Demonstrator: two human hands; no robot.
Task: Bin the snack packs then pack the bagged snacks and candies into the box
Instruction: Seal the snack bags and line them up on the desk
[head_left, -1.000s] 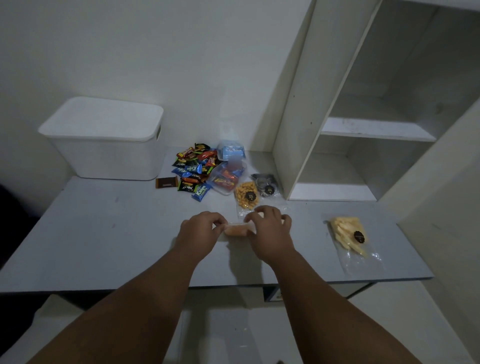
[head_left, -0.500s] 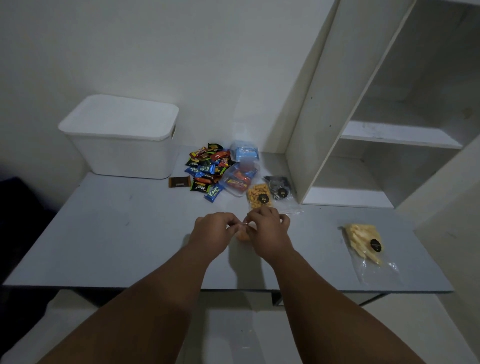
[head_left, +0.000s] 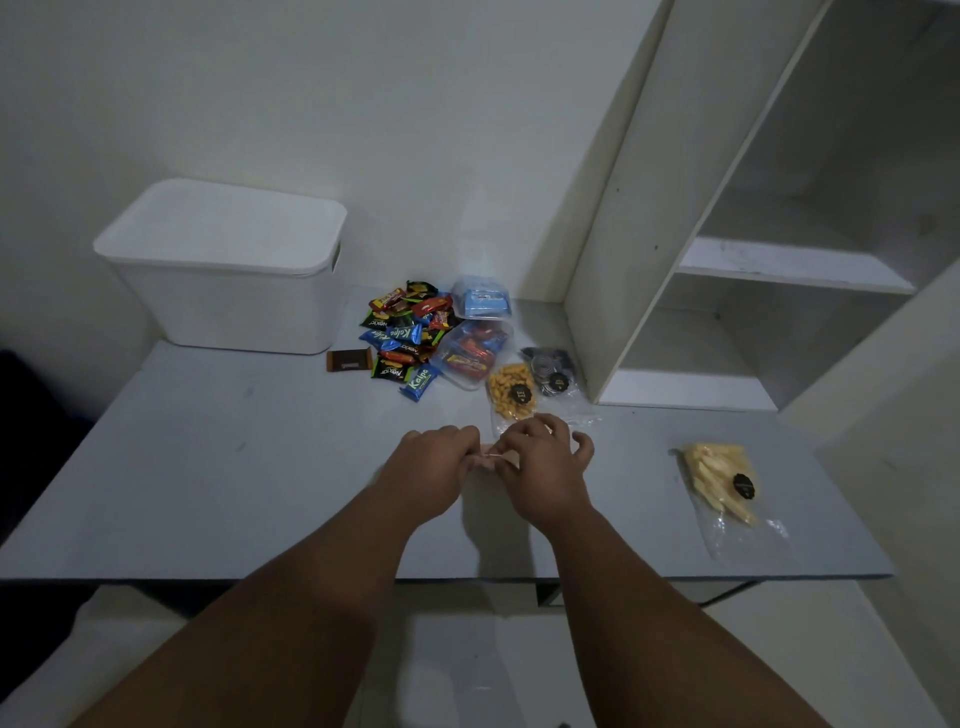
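My left hand (head_left: 428, 465) and my right hand (head_left: 540, 465) meet at the table's middle, both pinching a small clear bag (head_left: 497, 459) with something orange-pink inside; the fingers hide most of it. Behind them lie a bag of orange snacks (head_left: 511, 397), a bag of dark round candies (head_left: 553, 371) and a clear bag of red bars (head_left: 470, 358). A pile of loose snack packs (head_left: 405, 335) sits further back, with a blue pack (head_left: 483, 300) beside it. A bag of yellow sticks (head_left: 724, 483) lies at the right. The white lidded box (head_left: 228, 270) stands at the back left.
A brown wrapped bar (head_left: 349, 359) lies alone left of the pile. A white shelf unit (head_left: 727, 249) rises at the back right, its side panel close to the candy bags. The grey table (head_left: 208, 467) ends at a front edge just below my forearms.
My hands have drawn closer together over the small bag, which showed more between them a second ago. The view has shifted slightly; the other things lie as before.
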